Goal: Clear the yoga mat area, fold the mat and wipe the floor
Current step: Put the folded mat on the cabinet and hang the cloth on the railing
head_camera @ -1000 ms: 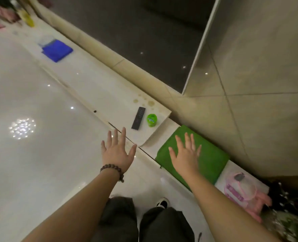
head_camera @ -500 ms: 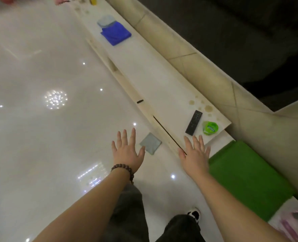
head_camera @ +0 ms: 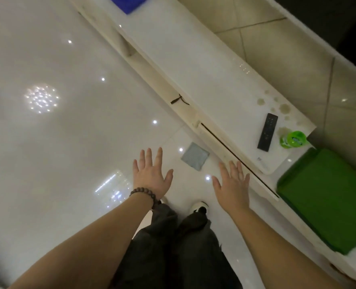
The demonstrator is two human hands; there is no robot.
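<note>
Nearest, dark trouser legs (head_camera: 173,247) and one white shoe toe (head_camera: 199,206) stand on the glossy white floor (head_camera: 47,153). Both forearms reach forward over it. Left hand (head_camera: 152,174), beaded bracelet (head_camera: 143,193) at the wrist, fingers straight and spread wide, holding nothing. Right hand (head_camera: 232,184) the same: flat, fingers splayed, empty, held beside the front edge of a low white cabinet (head_camera: 193,65).

Just beyond the fingertips, between the two hands, a small grey cloth (head_camera: 195,156) lies flat on the floor, close to the cabinet's base.

Folded green mat (head_camera: 327,197) rests to the right, on the lower white ledge past the cabinet's end, against the tiled wall (head_camera: 287,49).

On the cabinet top, near its right end: black remote (head_camera: 267,132), and just beside it a green round container (head_camera: 293,139). Brownish stain spots (head_camera: 277,105) further back. Farther along, at the top edge of view, a blue cloth (head_camera: 129,3), partly cut off.
</note>
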